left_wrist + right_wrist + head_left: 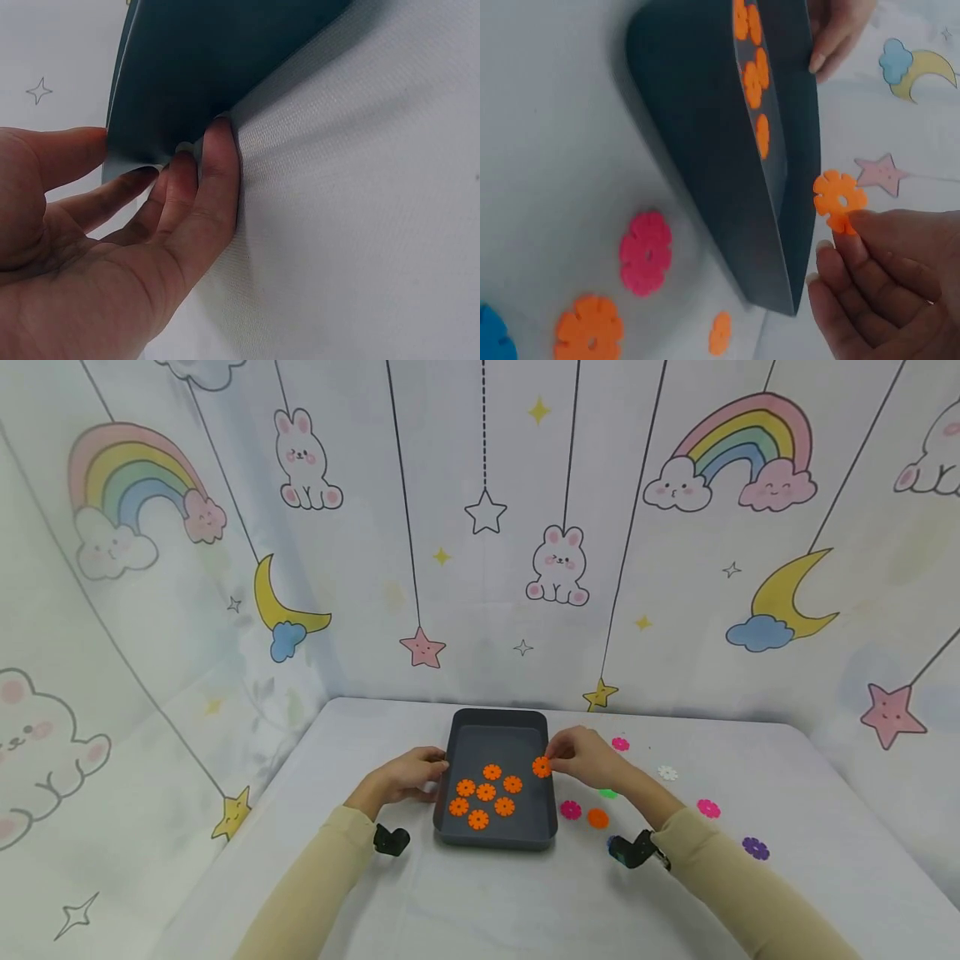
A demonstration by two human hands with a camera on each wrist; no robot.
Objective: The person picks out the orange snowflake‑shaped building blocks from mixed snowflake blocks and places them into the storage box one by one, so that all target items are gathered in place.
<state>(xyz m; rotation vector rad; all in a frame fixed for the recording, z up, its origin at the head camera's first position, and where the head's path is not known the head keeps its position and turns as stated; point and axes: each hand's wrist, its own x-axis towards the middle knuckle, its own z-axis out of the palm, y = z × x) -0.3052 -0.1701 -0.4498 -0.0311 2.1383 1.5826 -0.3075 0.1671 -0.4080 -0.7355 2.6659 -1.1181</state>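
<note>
A dark grey rectangular tray (pixel 498 739) lies on the table with several orange flower-shaped discs (pixel 486 792) spread over its floor. My left hand (pixel 408 773) holds the tray's left side; in the left wrist view the thumb (pixel 75 154) meets the rim and the fingers (pixel 214 180) lie against the outer wall low down. Over the tray's right rim, my right hand (pixel 588 756) pinches another orange flower disc (pixel 840 200) between thumb and forefinger. Its other fingers are loosely bent, below the disc in the right wrist view.
On the white tabletop right of the tray lie pink (pixel 571 810), orange (pixel 597 818), green (pixel 608 793), white (pixel 667 772) and purple (pixel 756 848) flower discs. The right wrist view also shows a blue disc (pixel 493 337). A patterned curtain (pixel 480 568) hangs behind the table.
</note>
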